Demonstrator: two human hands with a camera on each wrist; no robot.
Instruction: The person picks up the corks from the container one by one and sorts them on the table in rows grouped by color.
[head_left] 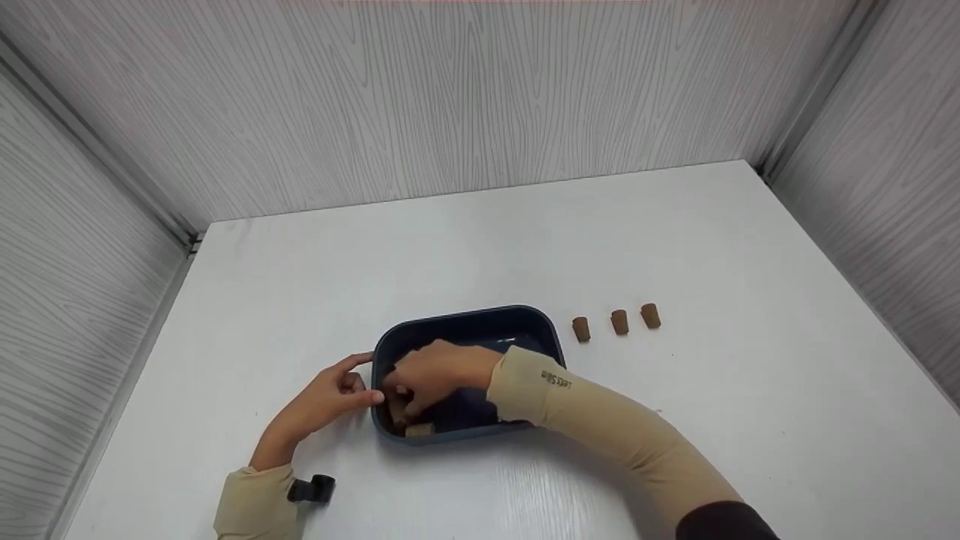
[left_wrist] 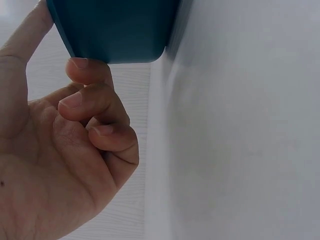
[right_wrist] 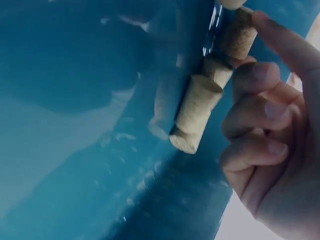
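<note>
Pinching: my right hand, on a cork inside the tub.
Touching tub's end: left hand, loose.
Cork: likely light, springy; I'd grip its sides.

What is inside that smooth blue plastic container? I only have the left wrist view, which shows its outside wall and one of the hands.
Observer: Several small, light-brown, cylindrical cork stoppers lie inside the container; the right wrist view shows them.

Visitor: Ooh! And what is the other hand up to?

Observer: The bare right hand is down inside, pinching one of those stoppers.

Visitor: Are there any stoppers outside?

Observer: Yes, the head view shows three more stoppers in a row on the smooth white tabletop, to the right of the container.
</note>
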